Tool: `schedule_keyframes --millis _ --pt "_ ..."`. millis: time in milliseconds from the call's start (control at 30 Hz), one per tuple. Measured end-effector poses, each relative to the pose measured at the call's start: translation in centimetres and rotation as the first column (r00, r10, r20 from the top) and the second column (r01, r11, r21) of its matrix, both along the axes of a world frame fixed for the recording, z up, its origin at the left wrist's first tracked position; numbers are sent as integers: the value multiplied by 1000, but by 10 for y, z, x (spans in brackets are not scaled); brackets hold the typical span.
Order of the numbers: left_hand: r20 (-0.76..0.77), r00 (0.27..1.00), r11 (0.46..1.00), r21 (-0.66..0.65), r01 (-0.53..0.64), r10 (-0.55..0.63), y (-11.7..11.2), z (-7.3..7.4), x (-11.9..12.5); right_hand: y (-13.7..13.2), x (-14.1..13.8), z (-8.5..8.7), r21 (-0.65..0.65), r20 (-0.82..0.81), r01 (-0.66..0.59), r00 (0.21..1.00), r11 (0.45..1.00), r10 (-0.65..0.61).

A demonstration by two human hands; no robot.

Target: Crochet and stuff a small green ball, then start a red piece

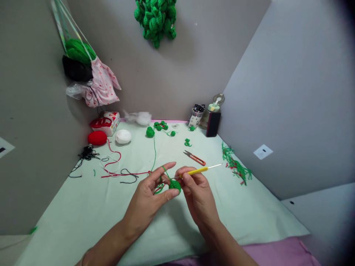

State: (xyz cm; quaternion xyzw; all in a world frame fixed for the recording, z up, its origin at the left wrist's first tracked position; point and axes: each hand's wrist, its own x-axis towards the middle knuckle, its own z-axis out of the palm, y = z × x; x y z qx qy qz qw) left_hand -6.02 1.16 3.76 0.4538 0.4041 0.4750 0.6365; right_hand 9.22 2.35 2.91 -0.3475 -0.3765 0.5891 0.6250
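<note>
My left hand pinches a small round green crochet piece between thumb and fingers, its index finger raised with green yarn running over it. In my right hand is a crochet hook with a yellow handle, held like a pencil. One metal end of the hook meets the green piece; the other points out to the right. From the left hand a strand leads back to a green yarn ball. Where the hook tip sits in the stitches is too small to make out.
Orange-handled thread snips lie beyond the hands. To the left are red yarn, white yarn and black strands. Green and red yarn scraps lie right. A phone and a pen cup stand at the back.
</note>
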Motion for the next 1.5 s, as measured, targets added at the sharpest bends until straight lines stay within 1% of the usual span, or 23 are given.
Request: schedule_keyframes --millis 67,167,200,267,333,433,500,600,667,733,833,900,967,1033,1067,1133,1167,1200,1267,1333,1400,1433,1500 --pt "-42 998 998 33 -48 50 8 1 -2 10 -1 0 -22 20 -53 998 998 53" --pt "-28 998 998 38 -58 60 23 -1 -5 29 -2 -3 -72 53 -157 986 985 161" --pt "4 998 998 19 -57 57 27 -3 -5 36 -2 -6 -89 60 -188 979 978 194" --pt "129 990 997 -56 -54 61 37 -10 -4 48 -4 -15 -107 69 -226 970 968 234" --pt "271 958 989 -140 -53 90 47 -20 -3 59 -6 -25 -109 79 -236 966 966 246" --pt "364 923 975 -216 -45 123 60 -39 -6 69 -9 -41 -111 95 -238 964 965 248" --pt "403 905 965 -259 -32 138 67 -49 -10 70 -10 -48 -120 124 -260 954 958 274" --pt "460 879 946 -322 32 126 73 -58 -20 65 -14 -55 -115 222 -364 897 924 381" --pt "487 865 934 -351 64 123 74 -58 -25 58 -18 -57 -104 278 -430 854 897 441" --pt "521 842 921 -380 82 140 73 -56 -28 52 -22 -59 -101 287 -454 839 885 463" --pt "602 770 876 -467 123 212 69 -49 -29 50 -25 -63 -116 328 -463 817 879 474" --pt "598 757 840 -529 126 263 67 -47 -30 55 -21 -64 -128 411 -449 787 884 459" --pt "591 737 819 -566 89 329 68 -47 -32 65 -12 -63 -140 471 -423 767 895 436" --pt "603 696 806 -589 58 391 70 -51 -36 79 1 -59 -157 459 -372 792 915 402" --pt "612 673 798 -600 53 415 72 -53 -39 86 10 -56 -163 424 -327 829 931 366" --pt "626 633 779 -624 58 455 77 -59 -46 99 31 -50 -148 291 -212 924 966 248" --pt "630 614 768 -638 59 476 79 -61 -49 106 41 -47 -131 199 -129 968 983 153" --pt "632 594 757 -650 59 497 81 -63 -53 111 52 -44 -150 110 -39 992 988 55" --pt "638 556 746 -664 46 533 85 -64 -57 119 70 -38 -172 -38 143 988 975 -152" --pt "647 523 740 -671 44 555 88 -63 -59 125 82 -35 -144 -116 273 950 951 -290" --pt "656 505 734 -676 62 561 89 -60 -58 126 85 -35 -109 -117 310 940 944 -322" --pt "657 505 732 -677 71 559 89 -58 -58 126 84 -36 -105 -95 292 948 951 -302" --pt "642 529 727 -683 68 554 88 -55 -56 124 78 -41 -133 -8 193 981 972 -195"
